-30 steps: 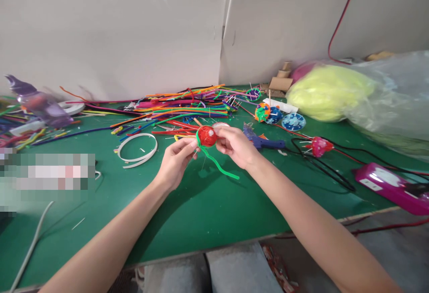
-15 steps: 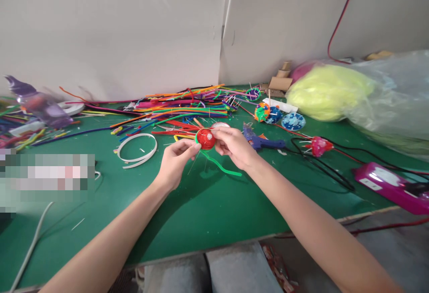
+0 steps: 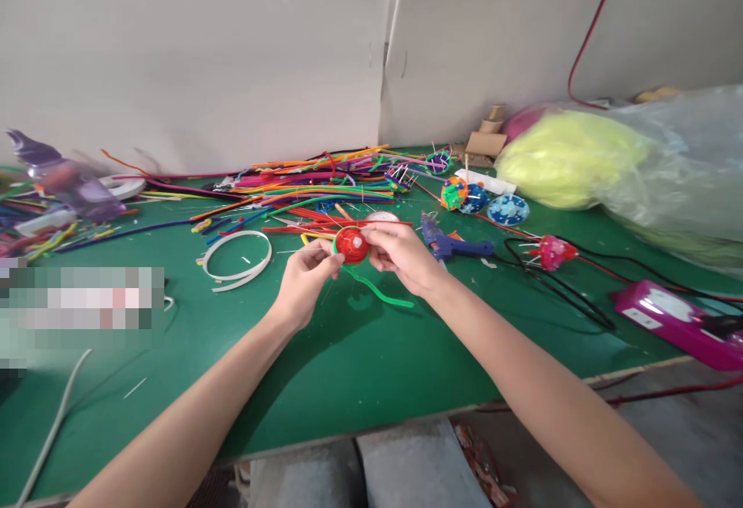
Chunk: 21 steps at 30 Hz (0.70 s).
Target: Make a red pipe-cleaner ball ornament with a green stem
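Observation:
Both my hands hold a small red ball (image 3: 350, 244) just above the green table (image 3: 348, 361). My left hand (image 3: 305, 279) pinches its left side, with the fingers closed on it. My right hand (image 3: 403, 256) pinches its right side. A green pipe cleaner (image 3: 377, 291) runs round the ball's edge, and its free end trails down to the right under my right hand. Thin pins stick out of the ball.
A heap of coloured pipe cleaners (image 3: 313, 183) lies behind the ball. A white headband (image 3: 237, 258) lies to the left, a blue glue gun (image 3: 456, 245) and decorated balls (image 3: 476, 200) to the right. A magenta power strip (image 3: 673, 320) and plastic bags (image 3: 615, 163) fill the right side.
The ball has sunk slightly and shifted a little left between my fingers. The green pipe cleaner's tail has swung a little.

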Motion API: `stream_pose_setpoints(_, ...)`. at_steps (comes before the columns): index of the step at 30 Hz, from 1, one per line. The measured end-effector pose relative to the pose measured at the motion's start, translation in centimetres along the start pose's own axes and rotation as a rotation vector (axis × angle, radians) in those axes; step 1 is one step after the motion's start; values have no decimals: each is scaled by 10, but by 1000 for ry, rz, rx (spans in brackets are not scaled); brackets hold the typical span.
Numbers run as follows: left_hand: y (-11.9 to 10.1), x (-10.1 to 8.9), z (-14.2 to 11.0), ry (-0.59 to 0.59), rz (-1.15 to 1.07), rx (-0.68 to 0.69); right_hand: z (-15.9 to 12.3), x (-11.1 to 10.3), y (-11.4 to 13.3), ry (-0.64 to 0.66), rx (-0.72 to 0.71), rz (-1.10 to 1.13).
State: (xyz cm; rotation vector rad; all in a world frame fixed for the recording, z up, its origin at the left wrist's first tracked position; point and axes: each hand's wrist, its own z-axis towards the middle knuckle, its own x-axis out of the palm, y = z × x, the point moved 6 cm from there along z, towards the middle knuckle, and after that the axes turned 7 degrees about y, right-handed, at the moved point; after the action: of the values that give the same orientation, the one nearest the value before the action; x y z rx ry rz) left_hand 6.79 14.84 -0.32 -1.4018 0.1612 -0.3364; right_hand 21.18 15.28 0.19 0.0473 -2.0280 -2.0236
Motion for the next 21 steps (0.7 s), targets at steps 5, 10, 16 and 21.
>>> stream_pose_setpoints(5,0,-1,0,-22,-5,16,0,0,-1,20,-2,8)
stream_pose_setpoints(10,0,1,-1,-11,-34,23,1,-1,-2,23,-11,19)
stream_pose_setpoints(16,-2,0,-2,-8,-57,38,0,-2,0,20,-13,44)
stream_pose_setpoints(21,0,-1,-1,-9,-31,50,0,-1,-1,21,-8,53)
